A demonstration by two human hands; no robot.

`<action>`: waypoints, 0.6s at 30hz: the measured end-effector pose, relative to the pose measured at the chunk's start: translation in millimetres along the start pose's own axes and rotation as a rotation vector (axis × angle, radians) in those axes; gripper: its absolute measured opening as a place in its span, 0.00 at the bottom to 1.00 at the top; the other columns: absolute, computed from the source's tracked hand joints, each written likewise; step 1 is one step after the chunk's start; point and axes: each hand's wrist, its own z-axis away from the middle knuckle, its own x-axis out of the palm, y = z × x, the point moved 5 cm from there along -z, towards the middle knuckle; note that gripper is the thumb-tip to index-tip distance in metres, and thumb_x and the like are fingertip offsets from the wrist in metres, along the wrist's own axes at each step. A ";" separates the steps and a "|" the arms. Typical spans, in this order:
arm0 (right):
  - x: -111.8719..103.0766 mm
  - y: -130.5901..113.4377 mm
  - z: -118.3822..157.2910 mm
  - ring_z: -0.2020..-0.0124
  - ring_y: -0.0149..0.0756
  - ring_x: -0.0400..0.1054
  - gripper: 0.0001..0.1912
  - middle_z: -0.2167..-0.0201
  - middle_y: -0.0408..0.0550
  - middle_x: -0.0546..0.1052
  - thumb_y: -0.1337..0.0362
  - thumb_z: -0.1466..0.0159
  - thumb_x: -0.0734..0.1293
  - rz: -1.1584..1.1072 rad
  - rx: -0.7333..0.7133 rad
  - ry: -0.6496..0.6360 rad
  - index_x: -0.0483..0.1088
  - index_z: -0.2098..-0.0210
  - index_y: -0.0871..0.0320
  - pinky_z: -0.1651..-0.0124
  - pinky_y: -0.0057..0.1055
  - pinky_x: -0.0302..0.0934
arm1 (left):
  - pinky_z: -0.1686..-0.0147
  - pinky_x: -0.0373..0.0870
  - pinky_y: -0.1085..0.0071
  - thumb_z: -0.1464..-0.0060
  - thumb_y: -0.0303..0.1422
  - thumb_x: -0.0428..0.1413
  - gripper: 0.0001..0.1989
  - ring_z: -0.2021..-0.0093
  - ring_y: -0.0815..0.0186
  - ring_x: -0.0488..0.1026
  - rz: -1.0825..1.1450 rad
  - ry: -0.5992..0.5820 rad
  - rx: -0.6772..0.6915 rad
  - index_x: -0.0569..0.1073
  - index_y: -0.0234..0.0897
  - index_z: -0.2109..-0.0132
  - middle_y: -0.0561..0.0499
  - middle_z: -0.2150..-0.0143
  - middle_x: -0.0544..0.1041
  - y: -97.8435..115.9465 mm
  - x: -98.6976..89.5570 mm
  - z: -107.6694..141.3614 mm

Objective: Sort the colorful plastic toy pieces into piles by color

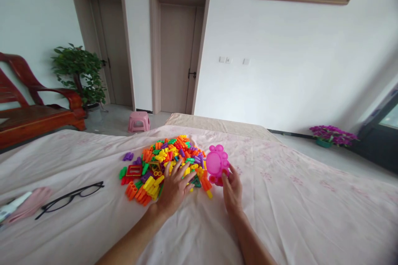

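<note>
A heap of colourful plastic building pieces [174,149] lies on the cloth in front of me, with orange, yellow, green, purple and red tubes among them. My left hand [175,184] rests over the near side of the heap, fingers spread and nothing seen in its grasp. To the right of the heap, my right hand [231,184] grips a pink plastic piece [214,163], flat and paw-shaped with round lobes along its edge. Something small and red shows at the thumb, too unclear to name. A red square frame piece [134,171] sits at the heap's left side.
Black-framed glasses [70,198] lie to the left on the patterned cloth [280,215], beside a pink fabric item [31,205] and a white tube [14,207]. Beyond the cloth stand a pink stool [139,122], a wooden chair [40,107] and purple flowers [332,134].
</note>
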 end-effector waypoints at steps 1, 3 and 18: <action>5.5 -4.8 2.8 0.65 0.40 0.76 0.37 0.59 0.50 0.79 0.46 0.39 0.69 -0.055 -0.006 -0.014 0.60 0.36 0.57 0.66 0.36 0.73 | 0.36 0.55 0.41 0.39 0.35 0.54 0.17 0.35 0.51 0.63 0.062 0.051 -0.052 0.75 0.49 0.43 0.46 0.37 0.72 -2.6 -3.7 -3.5; 19.8 -13.3 10.4 0.64 0.40 0.76 0.36 0.59 0.49 0.79 0.47 0.39 0.70 -0.114 0.000 -0.072 0.63 0.38 0.57 0.65 0.37 0.73 | 0.41 0.65 0.51 0.38 0.38 0.53 0.21 0.40 0.55 0.70 0.239 0.140 -0.204 0.71 0.44 0.39 0.42 0.38 0.72 -9.1 -9.7 -8.2; 10.9 -6.2 9.1 0.61 0.40 0.73 0.23 0.60 0.53 0.78 0.48 0.36 0.63 0.424 -0.101 -0.216 0.72 0.51 0.60 0.62 0.33 0.67 | 0.80 0.59 0.75 0.48 0.45 0.56 0.15 0.80 0.73 0.60 0.661 0.692 -1.034 0.64 0.38 0.69 0.59 0.80 0.64 -169.6 -72.7 27.8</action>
